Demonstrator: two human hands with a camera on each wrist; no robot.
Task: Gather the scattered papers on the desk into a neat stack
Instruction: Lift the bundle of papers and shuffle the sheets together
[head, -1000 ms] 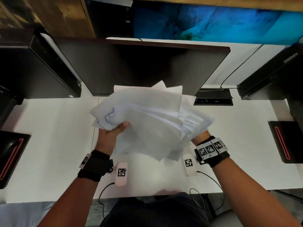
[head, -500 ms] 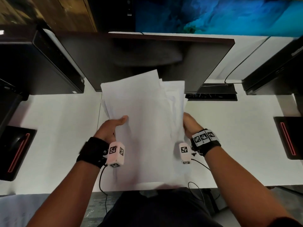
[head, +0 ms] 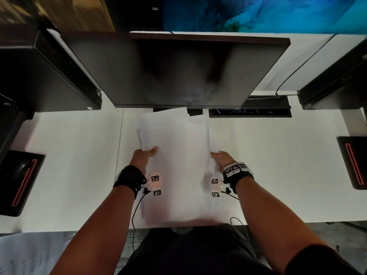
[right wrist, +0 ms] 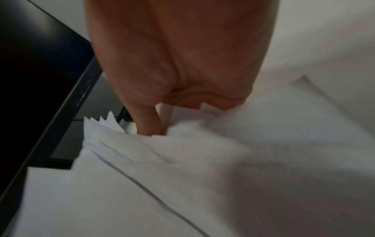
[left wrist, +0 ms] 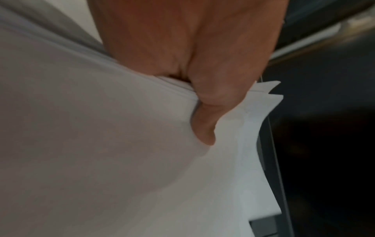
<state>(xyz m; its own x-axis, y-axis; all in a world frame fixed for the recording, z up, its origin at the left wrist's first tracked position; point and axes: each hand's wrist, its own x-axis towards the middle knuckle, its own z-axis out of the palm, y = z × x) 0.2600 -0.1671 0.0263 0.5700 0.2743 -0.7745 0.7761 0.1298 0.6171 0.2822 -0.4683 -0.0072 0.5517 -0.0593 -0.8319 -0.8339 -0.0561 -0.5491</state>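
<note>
A bundle of white papers stands roughly upright over the middle of the white desk, held between both hands. My left hand grips its left edge, thumb on the near face. In the left wrist view the left thumb presses on the top sheet of the papers, with fingers hidden behind. My right hand holds the right edge. In the right wrist view the right hand has fingers among the sheets, whose edges fan out unevenly.
A large dark monitor stands just behind the papers. Black computer cases sit at the back left and a black case at the back right. Black pads lie at both desk ends. A cable tray sits under the monitor's right side.
The loose, fanned sheets have been drawn together and turned upright into a narrower bundle. Both hands have shifted to grip its left and right edges.
</note>
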